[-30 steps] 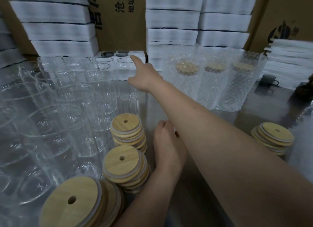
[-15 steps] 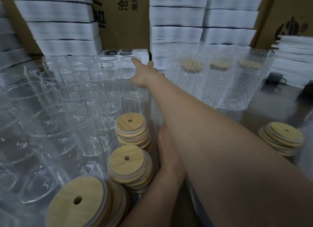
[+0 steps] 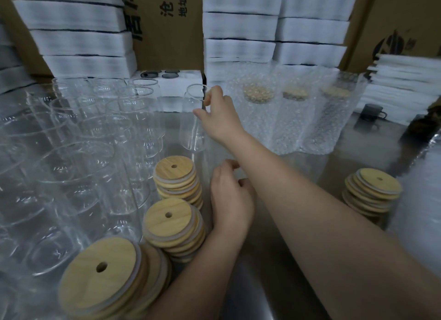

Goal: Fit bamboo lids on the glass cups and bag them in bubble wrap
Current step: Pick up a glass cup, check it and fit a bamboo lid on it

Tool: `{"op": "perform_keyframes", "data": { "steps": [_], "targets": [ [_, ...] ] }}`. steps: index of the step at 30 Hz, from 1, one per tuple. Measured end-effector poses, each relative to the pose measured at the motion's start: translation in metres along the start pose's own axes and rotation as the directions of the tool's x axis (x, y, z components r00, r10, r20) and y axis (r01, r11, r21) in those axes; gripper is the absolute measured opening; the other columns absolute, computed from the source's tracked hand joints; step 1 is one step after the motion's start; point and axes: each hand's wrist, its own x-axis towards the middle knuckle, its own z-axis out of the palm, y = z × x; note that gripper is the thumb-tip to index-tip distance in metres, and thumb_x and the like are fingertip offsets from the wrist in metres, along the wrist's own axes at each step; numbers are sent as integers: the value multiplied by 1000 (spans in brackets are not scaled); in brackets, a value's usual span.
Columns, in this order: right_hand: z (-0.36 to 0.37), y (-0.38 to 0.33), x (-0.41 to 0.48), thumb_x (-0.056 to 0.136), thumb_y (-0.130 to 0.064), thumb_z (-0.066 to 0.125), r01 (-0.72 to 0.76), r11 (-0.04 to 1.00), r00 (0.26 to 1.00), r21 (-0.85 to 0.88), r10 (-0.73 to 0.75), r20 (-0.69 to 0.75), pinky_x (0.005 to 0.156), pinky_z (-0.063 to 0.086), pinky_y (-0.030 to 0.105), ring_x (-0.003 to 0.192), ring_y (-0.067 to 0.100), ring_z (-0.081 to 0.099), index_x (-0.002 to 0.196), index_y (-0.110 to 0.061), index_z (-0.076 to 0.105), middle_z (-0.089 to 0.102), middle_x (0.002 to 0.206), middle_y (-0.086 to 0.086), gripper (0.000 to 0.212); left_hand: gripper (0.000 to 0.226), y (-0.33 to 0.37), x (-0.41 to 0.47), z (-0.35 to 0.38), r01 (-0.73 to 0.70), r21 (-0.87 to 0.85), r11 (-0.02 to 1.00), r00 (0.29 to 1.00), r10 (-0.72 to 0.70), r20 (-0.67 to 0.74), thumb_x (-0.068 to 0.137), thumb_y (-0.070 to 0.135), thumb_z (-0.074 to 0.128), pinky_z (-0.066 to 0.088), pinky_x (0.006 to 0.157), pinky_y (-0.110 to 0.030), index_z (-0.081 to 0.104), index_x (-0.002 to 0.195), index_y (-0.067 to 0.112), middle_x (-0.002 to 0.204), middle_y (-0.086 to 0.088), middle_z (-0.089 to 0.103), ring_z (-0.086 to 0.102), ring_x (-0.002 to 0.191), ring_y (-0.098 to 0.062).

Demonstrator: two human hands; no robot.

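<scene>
Lids (image 3: 175,176) flank the curled left hand (image 3: 230,198), grip unclear. The right hand (image 3: 220,115) pinches the rim of a glass cup (image 3: 192,131).

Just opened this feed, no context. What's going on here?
A person is packing glass cups at a table. The right hand pinches the rim of one lidless glass cup, apart from the crowd of bare cups on the left. The left hand sits by the bamboo lid stacks; whether it holds anything is unclear. Three lidded cups in bubble wrap stand at the back. The gripped cup has no lid or bag yet.
</scene>
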Motion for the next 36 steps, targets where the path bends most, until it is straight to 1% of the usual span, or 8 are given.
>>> {"op": "perform_keyframes", "data": {
  "steps": [5,8,11,13,20,27,31,36],
  "targets": [
    [-33,-2,-49,94,-16,59,201,972,963,124,-173,-204,77,31,2,92,-19,34,102,-20,37,43,117,7,24,54,-4,2,5,62,-43,997,995,-65,-82,79,1,62,41,100,-42,37,127,10,131,-11,41,49,120,-30],
    [-57,-3,-76,93,-18,61,292,938,902,188,-204,-379,89,33,6,108,0,40,105,-29,39,41,112,-10,28,81,-1,0,5,52,-156,986,995,-64,-72,75,6,72,40,106,-43,25,140,14,138,-6,30,44,126,-28],
    [-76,1,-99,95,-23,62,303,926,867,224,-171,-468,100,45,35,119,17,45,111,-39,39,40,117,-23,32,102,-1,-3,4,0,-251,968,1000,2,7,71,17,81,36,107,-32,14,148,24,141,2,24,38,131,-20],
    [-81,9,-110,96,-26,62,287,930,856,228,-141,-498,98,47,28,117,12,47,121,-34,42,44,126,-13,33,112,1,-6,4,-38,-261,965,993,66,97,60,40,82,34,110,-33,12,148,31,142,7,24,33,136,-15],
    [-80,37,-128,91,-39,66,61,891,908,449,137,-395,88,49,18,110,9,54,129,-39,40,50,126,3,46,87,7,-10,3,10,-364,931,956,99,278,60,37,78,42,80,-5,27,131,44,129,6,47,50,118,-8],
    [-69,68,-136,71,-54,63,-115,668,967,735,243,-70,94,50,25,116,7,60,140,-19,51,59,123,-4,78,72,8,-9,1,108,-451,886,966,13,258,70,40,70,54,86,-25,40,134,27,118,-2,61,63,108,-15],
    [-59,73,-134,88,-50,59,-180,639,978,747,196,69,91,52,26,114,12,65,113,-44,68,70,117,-9,27,55,9,-7,-1,156,-514,844,970,-32,243,81,33,70,54,78,-19,50,128,13,104,0,72,70,94,-9],
    [-60,76,-135,87,-46,57,-248,493,965,834,205,166,87,53,34,116,20,65,138,-29,46,66,129,0,54,53,6,-6,1,155,-482,862,961,-18,278,80,42,64,52,82,-20,56,125,16,112,2,70,68,99,-5]
  ]
}}
